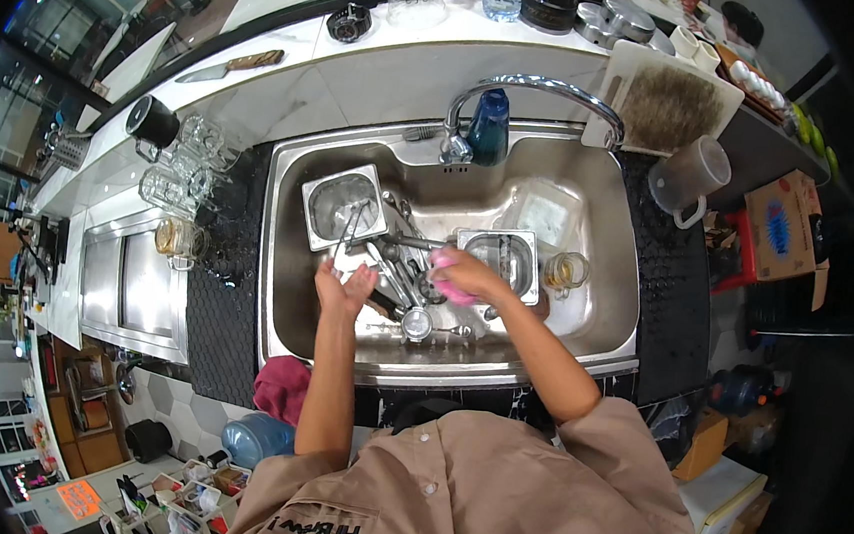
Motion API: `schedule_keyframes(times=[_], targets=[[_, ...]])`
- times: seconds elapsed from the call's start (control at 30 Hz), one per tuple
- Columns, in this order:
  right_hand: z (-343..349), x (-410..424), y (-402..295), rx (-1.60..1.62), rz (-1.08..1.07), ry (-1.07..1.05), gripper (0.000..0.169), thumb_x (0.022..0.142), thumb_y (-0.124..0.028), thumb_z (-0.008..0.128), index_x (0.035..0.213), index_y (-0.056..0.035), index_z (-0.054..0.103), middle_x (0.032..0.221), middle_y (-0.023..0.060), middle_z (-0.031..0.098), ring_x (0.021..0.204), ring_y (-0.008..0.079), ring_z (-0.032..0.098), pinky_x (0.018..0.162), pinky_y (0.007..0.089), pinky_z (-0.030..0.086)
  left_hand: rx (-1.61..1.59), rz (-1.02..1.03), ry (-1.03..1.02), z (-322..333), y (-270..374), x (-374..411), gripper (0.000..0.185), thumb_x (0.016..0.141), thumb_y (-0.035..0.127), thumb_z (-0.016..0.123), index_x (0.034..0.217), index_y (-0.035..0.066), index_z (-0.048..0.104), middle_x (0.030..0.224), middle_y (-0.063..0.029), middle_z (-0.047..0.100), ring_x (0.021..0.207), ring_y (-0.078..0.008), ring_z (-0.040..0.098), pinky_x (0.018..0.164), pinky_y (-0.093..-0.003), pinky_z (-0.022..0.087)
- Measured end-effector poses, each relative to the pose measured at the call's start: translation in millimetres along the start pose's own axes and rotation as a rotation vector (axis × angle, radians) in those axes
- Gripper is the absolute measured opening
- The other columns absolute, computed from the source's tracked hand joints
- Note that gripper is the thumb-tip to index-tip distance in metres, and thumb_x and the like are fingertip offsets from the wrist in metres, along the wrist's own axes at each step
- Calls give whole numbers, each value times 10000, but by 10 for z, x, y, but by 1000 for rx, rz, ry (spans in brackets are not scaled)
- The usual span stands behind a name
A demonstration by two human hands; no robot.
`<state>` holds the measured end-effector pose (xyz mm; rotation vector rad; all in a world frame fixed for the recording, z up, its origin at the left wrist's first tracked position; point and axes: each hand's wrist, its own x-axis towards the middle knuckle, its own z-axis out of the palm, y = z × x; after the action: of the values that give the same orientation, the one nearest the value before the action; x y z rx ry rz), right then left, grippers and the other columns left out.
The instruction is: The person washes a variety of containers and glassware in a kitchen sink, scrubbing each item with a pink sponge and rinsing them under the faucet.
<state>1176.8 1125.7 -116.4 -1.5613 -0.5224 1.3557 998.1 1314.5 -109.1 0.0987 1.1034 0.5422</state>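
Observation:
Over the left part of the stainless-steel sink (623,312), my left hand (345,285) holds a thin metal utensil, perhaps tongs (349,229), which rises in front of a square steel pan (341,206). My right hand (471,276) grips a pink sponge or cloth (455,288) above the middle of the sink, beside a second steel pan (521,271). Spoons and other metal utensils (395,273) lie in a heap between the hands, with a round metal piece (416,323) near them. A glass mug (567,270) and a clear square container (548,212) are at the right.
A chrome faucet (539,84) arches over the sink's back, beside a blue bottle (489,129). Glass mugs (170,190) stand at the left, and a knife (232,66) lies on the ledge. A cutting board (666,97) and a plastic pitcher (690,175) are at the right.

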Motion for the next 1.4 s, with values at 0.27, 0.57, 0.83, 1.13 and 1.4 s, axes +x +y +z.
schedule_keyframes(times=[0.27,0.57,0.83,1.13,1.4], targets=[[326,1126,599,-874,247,190,201,775,-172,594,761,4,690,711,173,676,620,275,658,574,416,517,172,19,-99,-137,-305,-805,393,911,387,483,1165,91,428,1079,-194,589,901,-285,577,840,-457,490],[670,-383,-165,166,113,-145,100,845,-37,590,911,17,643,774,66,645,629,125,587,514,275,457,449,-144,-340,-256,-895,-458,301,984,254,421,1086,35,601,977,-101,655,911,-210,619,786,-344,498],[307,-1035,-184,393,123,-180,323,911,-113,557,1214,-4,526,1070,101,601,873,170,629,789,287,516,500,-50,-427,-43,-832,-633,197,1019,211,407,958,87,547,699,-4,507,629,-133,491,597,-286,452],[594,-667,-438,1056,-253,239,291,1003,-339,434,1035,-80,562,916,81,612,791,173,599,699,344,500,901,58,-494,158,-811,-1082,286,1008,296,461,813,101,538,571,50,424,438,-50,366,372,-204,258],[106,-245,-639,1053,-123,793,561,839,-611,614,655,-91,512,576,2,481,433,137,460,369,312,327,1618,628,-656,-372,-752,-1109,377,1001,334,482,847,6,589,632,-6,553,575,-100,486,564,-260,404]])
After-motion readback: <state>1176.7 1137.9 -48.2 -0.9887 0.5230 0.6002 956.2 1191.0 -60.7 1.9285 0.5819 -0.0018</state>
